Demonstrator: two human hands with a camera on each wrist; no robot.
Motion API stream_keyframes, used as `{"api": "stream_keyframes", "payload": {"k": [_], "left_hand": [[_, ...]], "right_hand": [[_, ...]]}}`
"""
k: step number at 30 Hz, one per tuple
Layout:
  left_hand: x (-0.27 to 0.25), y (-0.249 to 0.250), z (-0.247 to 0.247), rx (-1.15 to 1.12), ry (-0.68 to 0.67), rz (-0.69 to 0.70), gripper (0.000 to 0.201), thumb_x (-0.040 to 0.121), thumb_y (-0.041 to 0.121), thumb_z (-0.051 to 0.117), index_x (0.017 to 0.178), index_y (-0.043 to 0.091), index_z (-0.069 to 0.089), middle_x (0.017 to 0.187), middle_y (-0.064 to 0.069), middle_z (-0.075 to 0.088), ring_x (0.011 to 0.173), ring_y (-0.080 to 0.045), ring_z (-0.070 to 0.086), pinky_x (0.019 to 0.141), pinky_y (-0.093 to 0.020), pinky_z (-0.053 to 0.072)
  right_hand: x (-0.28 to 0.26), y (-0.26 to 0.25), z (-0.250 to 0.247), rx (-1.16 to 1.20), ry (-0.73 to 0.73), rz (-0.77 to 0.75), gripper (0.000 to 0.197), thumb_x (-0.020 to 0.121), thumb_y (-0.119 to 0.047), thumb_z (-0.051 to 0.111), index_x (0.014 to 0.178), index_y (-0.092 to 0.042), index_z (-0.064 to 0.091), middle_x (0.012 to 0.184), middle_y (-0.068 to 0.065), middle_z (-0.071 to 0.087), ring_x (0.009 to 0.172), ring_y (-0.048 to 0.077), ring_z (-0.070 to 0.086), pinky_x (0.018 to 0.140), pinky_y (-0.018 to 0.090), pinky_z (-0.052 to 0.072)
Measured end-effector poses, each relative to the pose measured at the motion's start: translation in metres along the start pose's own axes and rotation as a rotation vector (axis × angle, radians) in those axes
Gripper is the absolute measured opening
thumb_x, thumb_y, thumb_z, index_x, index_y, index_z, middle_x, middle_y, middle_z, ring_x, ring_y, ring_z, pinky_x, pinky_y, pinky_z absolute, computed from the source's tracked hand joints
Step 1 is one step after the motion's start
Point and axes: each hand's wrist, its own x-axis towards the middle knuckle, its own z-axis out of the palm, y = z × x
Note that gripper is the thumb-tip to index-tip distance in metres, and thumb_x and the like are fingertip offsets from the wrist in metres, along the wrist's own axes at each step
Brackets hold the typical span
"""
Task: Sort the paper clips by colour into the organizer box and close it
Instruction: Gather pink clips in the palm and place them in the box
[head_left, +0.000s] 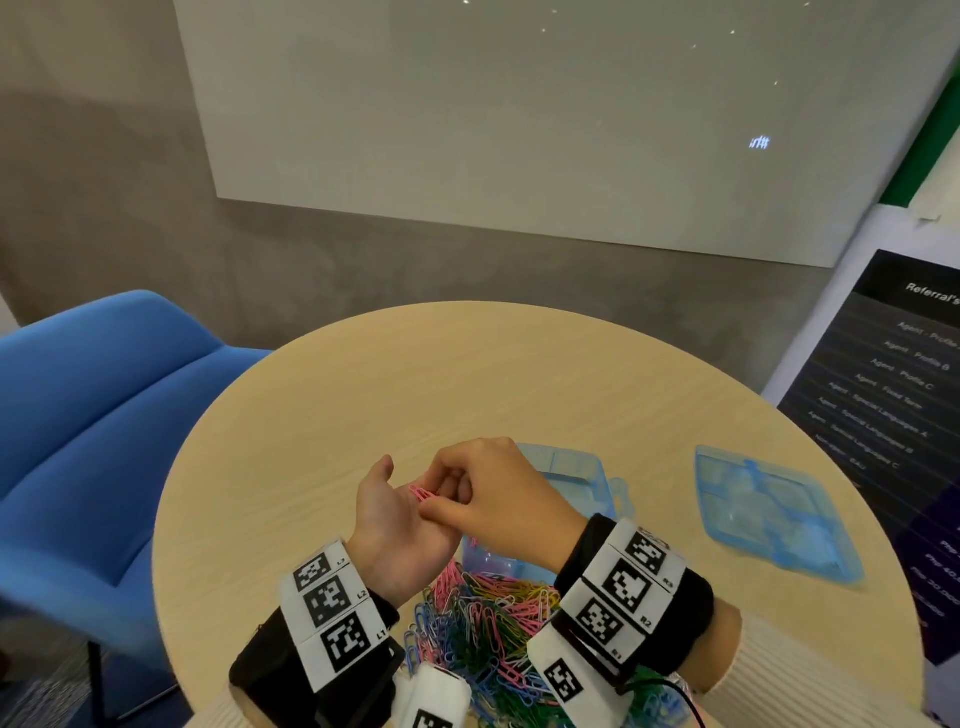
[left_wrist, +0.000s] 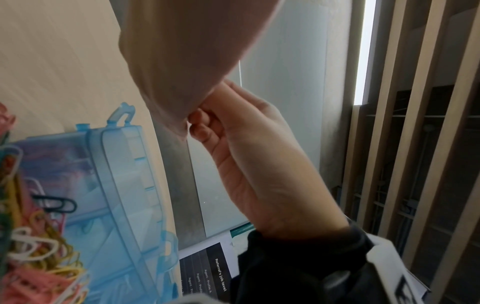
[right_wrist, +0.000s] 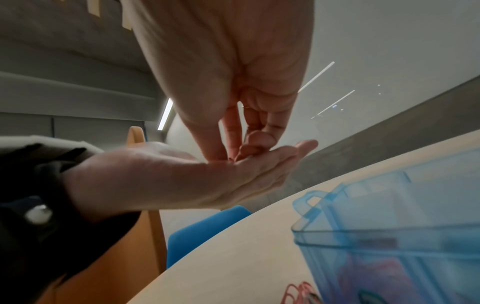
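You sit in an office meeting corner. A round wood-grain table (head_left: 467, 374) stands against a grey concrete wall (head_left: 104, 182), and a large frosted glass board (head_left: 519, 130) hangs on that wall beyond the table's far edge. A blue upholstered chair (head_left: 93, 415) waits at the table's left edge. Past the right edge a dark printed poster (head_left: 893, 374) leans, headed "Referral's job level" and listing agent profiles. In your left wrist view, vertical wooden slats (left_wrist: 389, 144) screen dark shelving. In your right wrist view, linear strip lights (right_wrist: 164, 115) run along the ceiling.
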Motion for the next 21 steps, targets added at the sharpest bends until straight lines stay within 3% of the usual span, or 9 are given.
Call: {"api": "stream_keyframes", "payload": {"k": [2,4,5,8,9,12,14,18,21], "left_hand": [[0.002,-0.001,-0.002,-0.002,0.018,0.014,0.074,0.100,0.053,0.028,0.137,-0.010,0.040,0.131,-0.015,0.057,0.126,-0.023,0.051,0.115,-0.034,0.031],[0.004,-0.001,-0.004,0.014,0.008,0.003,0.074,0.101,0.053,0.027,0.137,-0.011,0.039,0.142,-0.018,0.048,0.132,-0.027,0.047,0.116,-0.036,0.030],[0.003,-0.001,-0.003,0.029,0.001,0.002,0.074,0.101,0.052,0.027,0.135,-0.012,0.040,0.140,-0.020,0.050,0.130,-0.029,0.049,0.114,-0.038,0.032],[0.003,-0.001,0.000,0.055,-0.007,0.021,0.072,0.102,0.049,0.024,0.129,-0.014,0.045,0.114,-0.026,0.063,0.105,-0.030,0.060,0.100,-0.035,0.043],[0.003,0.000,0.000,0.057,-0.001,0.036,0.071,0.102,0.048,0.024,0.128,-0.014,0.046,0.115,-0.028,0.063,0.102,-0.031,0.060,0.097,-0.035,0.044],[0.008,0.009,-0.002,0.005,0.009,0.078,0.070,0.103,0.047,0.022,0.131,-0.013,0.046,0.123,-0.030,0.061,0.103,-0.035,0.064,0.099,-0.042,0.048],[0.011,0.016,-0.004,-0.034,0.012,0.099,0.071,0.103,0.047,0.021,0.133,-0.013,0.043,0.125,-0.030,0.059,0.114,-0.040,0.059,0.104,-0.043,0.044],[0.012,0.022,-0.006,-0.034,0.026,0.126,0.071,0.103,0.047,0.018,0.138,-0.011,0.040,0.130,-0.027,0.057,0.123,-0.039,0.052,0.106,-0.041,0.041],[0.013,0.021,-0.006,-0.004,0.014,0.128,0.072,0.103,0.049,0.018,0.139,-0.009,0.040,0.129,-0.026,0.058,0.125,-0.038,0.052,0.106,-0.041,0.040]], "right_hand": [[0.002,-0.001,0.004,-0.037,-0.015,0.005,0.009,0.087,-0.020,0.067,0.089,-0.012,0.072,0.077,0.001,0.065,0.066,0.005,0.049,0.063,0.017,0.039],[0.004,-0.003,0.006,-0.068,-0.033,0.016,0.011,0.091,-0.016,0.061,0.090,-0.010,0.070,0.081,0.003,0.065,0.072,0.010,0.051,0.067,0.023,0.043],[0.005,-0.003,0.006,-0.068,-0.044,0.023,0.013,0.093,-0.016,0.059,0.092,-0.009,0.070,0.084,0.005,0.067,0.075,0.013,0.054,0.069,0.025,0.045],[0.007,-0.003,-0.006,0.069,-0.060,0.069,0.012,0.093,-0.017,0.060,0.092,-0.010,0.070,0.081,0.002,0.068,0.070,0.009,0.058,0.064,0.018,0.045],[0.008,-0.003,-0.011,0.130,-0.046,0.088,0.010,0.093,-0.017,0.061,0.091,-0.011,0.070,0.079,0.001,0.068,0.068,0.008,0.058,0.063,0.018,0.046],[0.008,0.005,-0.026,0.236,0.088,0.129,0.008,0.092,-0.013,0.062,0.087,-0.014,0.069,0.081,0.006,0.072,0.069,0.015,0.063,0.067,0.028,0.050],[0.005,0.013,-0.035,0.190,0.173,0.185,0.010,0.092,-0.016,0.063,0.089,-0.012,0.071,0.081,0.009,0.071,0.071,0.023,0.063,0.068,0.033,0.050],[-0.008,0.027,-0.040,0.043,0.085,0.293,0.011,0.091,-0.016,0.063,0.090,-0.011,0.073,0.081,0.008,0.070,0.071,0.015,0.060,0.066,0.024,0.048],[-0.017,0.025,-0.032,-0.061,-0.004,0.282,0.015,0.092,-0.020,0.062,0.094,-0.011,0.073,0.086,0.002,0.070,0.069,0.005,0.057,0.058,0.007,0.041]]}}
